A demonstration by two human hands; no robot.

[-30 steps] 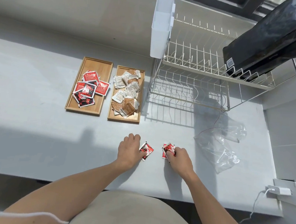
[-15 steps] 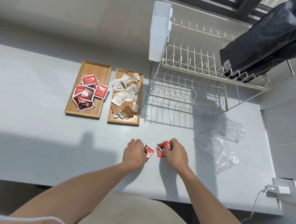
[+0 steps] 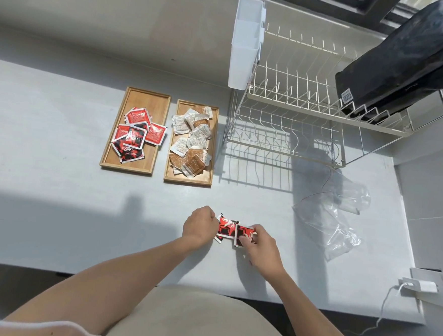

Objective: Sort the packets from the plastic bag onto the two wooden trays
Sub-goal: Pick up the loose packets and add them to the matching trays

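Note:
Two wooden trays lie side by side at the back left of the grey counter. The left tray [image 3: 151, 102] holds several red packets [image 3: 135, 135]. The right tray [image 3: 213, 141] holds several brown and white packets [image 3: 190, 144]. Near the counter's front, my left hand [image 3: 200, 225] grips one red packet [image 3: 224, 227] by its left edge. My right hand [image 3: 258, 245] pinches a second red packet [image 3: 244, 233], which overlaps the first. The empty clear plastic bag [image 3: 329, 222] lies crumpled to the right of my hands.
A white wire dish rack [image 3: 297, 120] stands at the back right with a white caddy [image 3: 246, 43] on its corner and a black bag [image 3: 406, 65] on top. A charger and cable [image 3: 422, 285] sit at the counter's right front edge.
My two hands have drawn together. The two red packets, apart a second ago, now overlap between my hands.

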